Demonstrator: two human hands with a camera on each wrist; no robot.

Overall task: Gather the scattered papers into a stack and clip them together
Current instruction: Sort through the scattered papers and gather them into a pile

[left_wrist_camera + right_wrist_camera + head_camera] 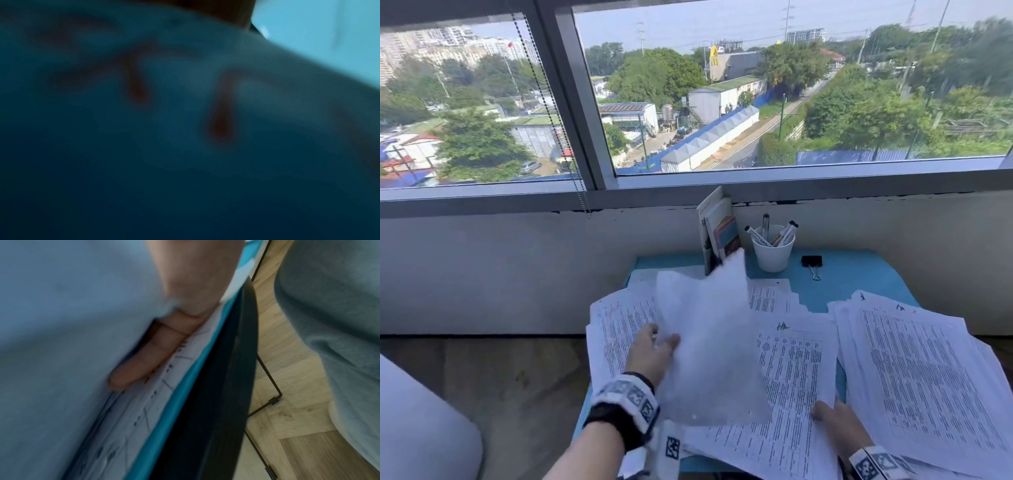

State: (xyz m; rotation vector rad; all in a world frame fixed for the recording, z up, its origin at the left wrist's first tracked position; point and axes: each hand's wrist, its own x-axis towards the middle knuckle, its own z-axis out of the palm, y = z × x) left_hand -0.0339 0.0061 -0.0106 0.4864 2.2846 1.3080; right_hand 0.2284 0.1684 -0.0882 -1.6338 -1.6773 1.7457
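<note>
Here we note the left hand [654,349] pinching a blank sheet [709,342], raised and tilted above the printed papers [914,370] spread over the blue table [852,274]. Right hand [839,425] rests on a near sheet, fingers straight. The black binder clip [812,263] lies far right, beside a white pen cup [773,253].

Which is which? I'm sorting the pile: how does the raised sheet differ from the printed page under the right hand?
The blurred white raised sheet is lifted and tilted, gripped by the left hand; the flat printed white page lies on the pile with the right hand resting on it. The raised sheet shows a blank side; the flat page shows dense text.
</note>
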